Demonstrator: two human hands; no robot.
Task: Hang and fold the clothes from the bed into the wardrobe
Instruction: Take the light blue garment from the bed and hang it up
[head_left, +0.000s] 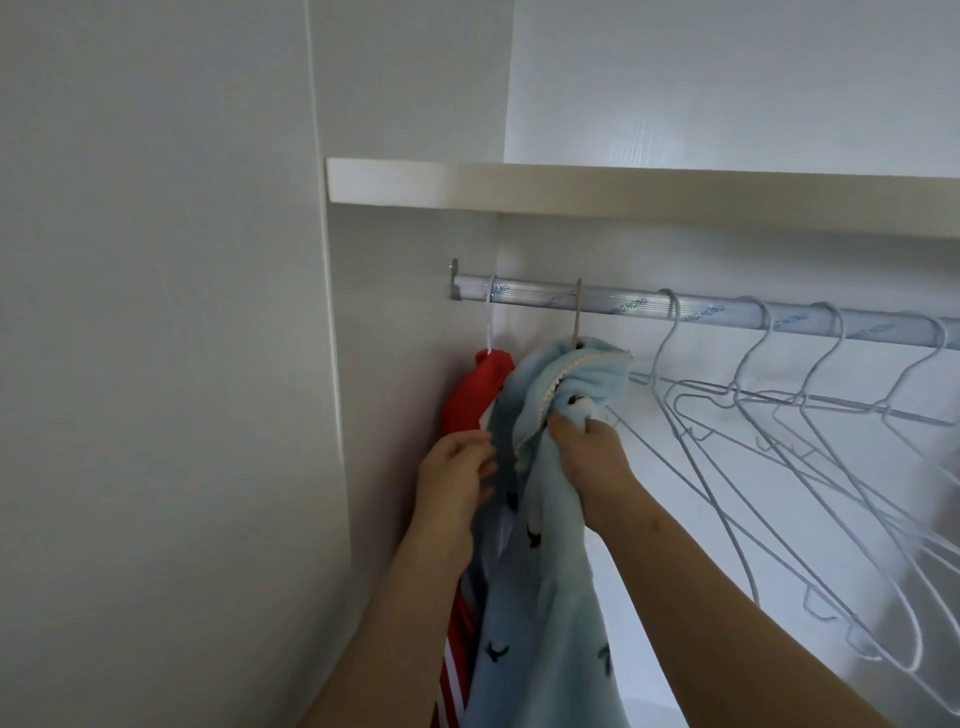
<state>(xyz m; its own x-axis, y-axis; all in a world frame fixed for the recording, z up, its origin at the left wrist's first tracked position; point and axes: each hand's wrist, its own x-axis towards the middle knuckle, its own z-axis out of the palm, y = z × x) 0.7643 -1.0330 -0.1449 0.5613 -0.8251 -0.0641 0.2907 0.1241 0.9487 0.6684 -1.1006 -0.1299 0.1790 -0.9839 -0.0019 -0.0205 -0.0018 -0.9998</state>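
Note:
A light blue garment (550, 597) with small dark bird prints hangs from a hook on the silver wardrobe rail (623, 306). My right hand (587, 447) grips its bunched collar with the white trim, just below the hook. My left hand (457, 473) pinches the garment's left edge. Behind it, against the wardrobe's left wall, a red garment (472, 395) with white stripes hangs on a white hanger.
Several empty white wire hangers (789, 447) hang on the rail to the right, tilted and overlapping. A white shelf (623, 192) runs above the rail. The wardrobe's white side panel (156, 364) fills the left.

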